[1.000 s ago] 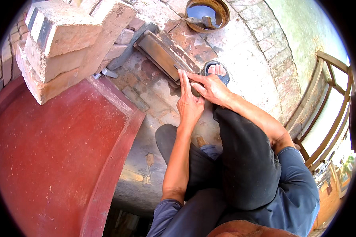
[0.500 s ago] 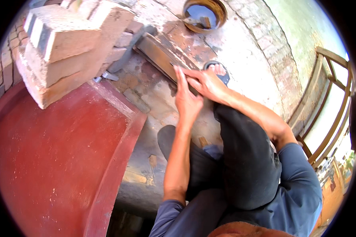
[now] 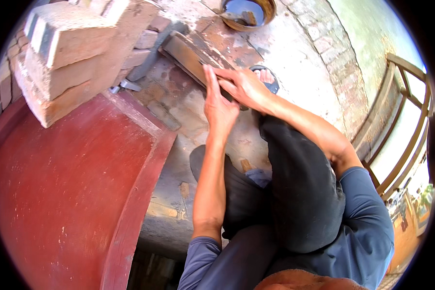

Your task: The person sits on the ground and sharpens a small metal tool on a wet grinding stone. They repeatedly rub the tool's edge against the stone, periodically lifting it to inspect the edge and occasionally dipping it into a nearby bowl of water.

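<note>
A long, narrow brown block [image 3: 186,60] lies slantwise on the paved ground ahead of me. Both of my hands press together over its near part. My left hand [image 3: 219,102] has its fingers stretched forward and held together, their tips on the block's upper face. From the right, my right hand [image 3: 249,91] crosses to meet it, fingers bent and touching the left fingers. A dark edge shows beneath the hands; whatever they grip is covered by them and cannot be made out. Beyond the block stands a round bowl [image 3: 270,15] of water with a brush-like tool [image 3: 248,18] in it.
A large red board [image 3: 72,188] fills the left side. Stacked pale bricks [image 3: 77,48] rise at its far end. My sandalled foot [image 3: 266,77] rests just right of the block. A wooden frame [image 3: 389,96] leans at the far right.
Both hands have slid slightly forward and left along the block, still pressed together. The whole view has shifted a little.
</note>
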Tool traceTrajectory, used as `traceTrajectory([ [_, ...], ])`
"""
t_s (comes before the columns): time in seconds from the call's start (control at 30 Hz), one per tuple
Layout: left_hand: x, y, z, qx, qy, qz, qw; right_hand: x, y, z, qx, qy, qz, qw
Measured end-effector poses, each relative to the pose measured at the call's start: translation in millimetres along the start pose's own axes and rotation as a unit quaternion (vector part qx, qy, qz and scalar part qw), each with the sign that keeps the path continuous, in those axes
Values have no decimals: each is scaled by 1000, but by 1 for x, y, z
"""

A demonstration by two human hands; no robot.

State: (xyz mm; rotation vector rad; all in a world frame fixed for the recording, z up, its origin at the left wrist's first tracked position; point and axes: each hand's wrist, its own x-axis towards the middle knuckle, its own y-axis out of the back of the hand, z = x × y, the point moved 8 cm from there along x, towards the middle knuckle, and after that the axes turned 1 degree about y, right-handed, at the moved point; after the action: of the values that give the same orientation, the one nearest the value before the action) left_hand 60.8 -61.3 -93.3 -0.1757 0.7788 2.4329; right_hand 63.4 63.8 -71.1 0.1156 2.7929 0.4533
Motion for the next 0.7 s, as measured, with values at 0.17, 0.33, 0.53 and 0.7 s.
traceTrajectory([
  [0.17,-18,-2,10,24,51,-41,998,-26,-4,15,-36,2,-19,999],
  [0.33,-18,-4,10,65,81,-70,992,-32,-4,25,-181,50,-2,982],
  [0.53,-15,-3,10,95,80,-56,991,-29,-5,24,-107,25,-20,994],
  [0.7,-12,9,8,128,52,-46,989,-21,-5,18,72,-83,-43,993],
])
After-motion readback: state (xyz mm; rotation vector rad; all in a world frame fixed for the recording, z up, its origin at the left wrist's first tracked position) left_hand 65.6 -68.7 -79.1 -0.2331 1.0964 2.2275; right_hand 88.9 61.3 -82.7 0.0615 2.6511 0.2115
